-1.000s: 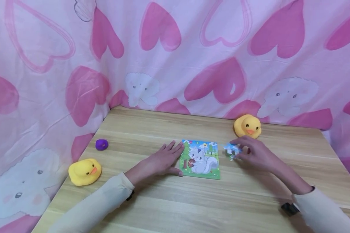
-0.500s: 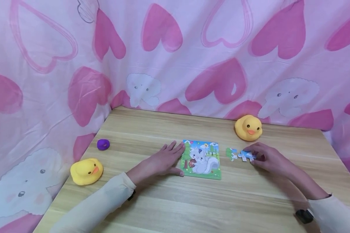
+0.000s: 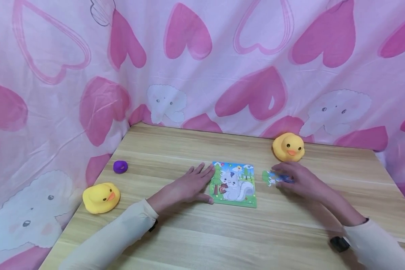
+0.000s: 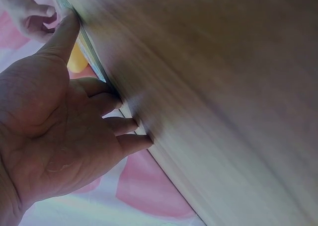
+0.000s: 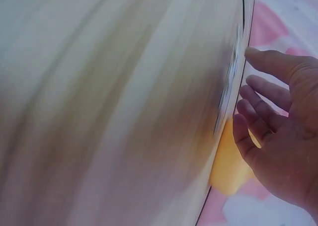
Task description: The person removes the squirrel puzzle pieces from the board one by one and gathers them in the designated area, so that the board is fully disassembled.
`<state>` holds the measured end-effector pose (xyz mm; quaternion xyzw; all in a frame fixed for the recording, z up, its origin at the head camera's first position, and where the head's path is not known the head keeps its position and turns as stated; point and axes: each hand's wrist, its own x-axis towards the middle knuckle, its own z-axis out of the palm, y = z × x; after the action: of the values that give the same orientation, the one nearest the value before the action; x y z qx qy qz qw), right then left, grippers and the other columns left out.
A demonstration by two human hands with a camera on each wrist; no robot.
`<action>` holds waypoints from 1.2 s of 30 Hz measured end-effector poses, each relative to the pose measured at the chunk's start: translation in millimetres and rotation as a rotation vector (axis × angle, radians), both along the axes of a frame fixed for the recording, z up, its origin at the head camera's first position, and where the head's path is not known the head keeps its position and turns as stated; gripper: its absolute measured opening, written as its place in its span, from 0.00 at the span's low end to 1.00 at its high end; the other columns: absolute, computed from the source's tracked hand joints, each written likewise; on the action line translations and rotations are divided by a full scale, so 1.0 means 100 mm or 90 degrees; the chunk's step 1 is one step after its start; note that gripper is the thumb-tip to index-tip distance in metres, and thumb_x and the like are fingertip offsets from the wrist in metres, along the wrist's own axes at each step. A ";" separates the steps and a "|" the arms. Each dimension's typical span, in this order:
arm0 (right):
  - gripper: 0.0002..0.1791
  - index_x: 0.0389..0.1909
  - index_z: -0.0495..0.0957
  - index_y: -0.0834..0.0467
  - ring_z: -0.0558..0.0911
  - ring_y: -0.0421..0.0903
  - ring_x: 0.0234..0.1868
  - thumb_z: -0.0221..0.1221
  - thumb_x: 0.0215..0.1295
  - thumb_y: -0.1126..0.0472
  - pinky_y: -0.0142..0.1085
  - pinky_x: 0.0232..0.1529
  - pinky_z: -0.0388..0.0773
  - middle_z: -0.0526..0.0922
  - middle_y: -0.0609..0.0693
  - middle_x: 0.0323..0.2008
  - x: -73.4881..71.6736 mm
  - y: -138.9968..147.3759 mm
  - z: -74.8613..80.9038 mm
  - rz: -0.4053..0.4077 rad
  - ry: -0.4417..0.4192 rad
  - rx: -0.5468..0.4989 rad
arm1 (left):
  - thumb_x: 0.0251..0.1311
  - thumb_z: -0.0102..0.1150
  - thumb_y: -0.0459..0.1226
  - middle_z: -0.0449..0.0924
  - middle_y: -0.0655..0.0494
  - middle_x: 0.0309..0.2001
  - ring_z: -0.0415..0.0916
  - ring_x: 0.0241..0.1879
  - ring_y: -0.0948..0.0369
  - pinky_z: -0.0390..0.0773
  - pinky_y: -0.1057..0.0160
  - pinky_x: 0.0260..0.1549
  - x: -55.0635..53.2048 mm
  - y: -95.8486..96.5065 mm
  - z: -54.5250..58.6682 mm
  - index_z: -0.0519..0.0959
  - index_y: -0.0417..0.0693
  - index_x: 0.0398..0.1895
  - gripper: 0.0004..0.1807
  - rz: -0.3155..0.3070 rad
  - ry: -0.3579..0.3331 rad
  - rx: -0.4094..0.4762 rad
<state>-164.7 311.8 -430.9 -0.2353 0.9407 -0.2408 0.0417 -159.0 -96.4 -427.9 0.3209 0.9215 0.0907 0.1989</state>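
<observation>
A square squirrel picture puzzle (image 3: 234, 185) lies flat on the wooden table. My left hand (image 3: 190, 185) rests at its left side, fingers spread and straight, with the fingertips and thumb right at its edge. To the right of the puzzle are two loose jigsaw pieces: a green-and-white piece (image 3: 266, 177) and a blue piece (image 3: 285, 179) close beside it. My right hand (image 3: 300, 182) hovers over the blue piece and partly hides it. In the right wrist view the fingers of the right hand (image 5: 278, 121) are loosely bent, apart from one another, with nothing between them.
Behind the right hand sits a yellow rubber duck (image 3: 288, 147). Another yellow duck (image 3: 101, 198) and a small purple duck (image 3: 120, 167) stand at the table's left side. A pink heart-patterned curtain (image 3: 202, 75) hangs along the back and left.
My right hand first held the blue piece above the green one, then set it down to the right. Now it has come back left over the pieces. The left hand has stayed put.
</observation>
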 end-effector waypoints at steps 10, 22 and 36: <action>0.25 0.63 0.82 0.57 0.82 0.50 0.57 0.71 0.67 0.58 0.54 0.60 0.82 0.85 0.51 0.58 -0.19 -0.60 -0.04 0.035 -0.015 -0.002 | 0.66 0.60 0.66 0.37 0.52 0.88 0.34 0.87 0.44 0.45 0.37 0.84 0.00 0.01 0.00 0.44 0.48 0.88 0.59 0.003 -0.002 -0.006; 0.27 0.61 0.83 0.57 0.79 0.49 0.51 0.75 0.61 0.57 0.49 0.56 0.83 0.82 0.53 0.56 -0.25 -0.93 0.02 0.022 -0.053 0.057 | 0.66 0.60 0.66 0.37 0.51 0.88 0.34 0.87 0.44 0.46 0.37 0.84 0.00 0.01 0.02 0.44 0.47 0.88 0.59 0.006 -0.002 -0.007; 0.26 0.58 0.79 0.59 0.75 0.54 0.56 0.76 0.60 0.62 0.51 0.59 0.78 0.79 0.57 0.56 -0.30 -0.96 0.03 0.010 -0.115 0.015 | 0.66 0.61 0.65 0.37 0.52 0.88 0.35 0.87 0.44 0.46 0.36 0.84 -0.01 0.02 0.03 0.43 0.47 0.88 0.60 0.003 -0.001 -0.019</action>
<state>-194.7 215.7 -427.5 -0.2194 0.9339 -0.2497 0.1314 -159.8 -94.0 -424.5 0.3157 0.9234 0.0777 0.2040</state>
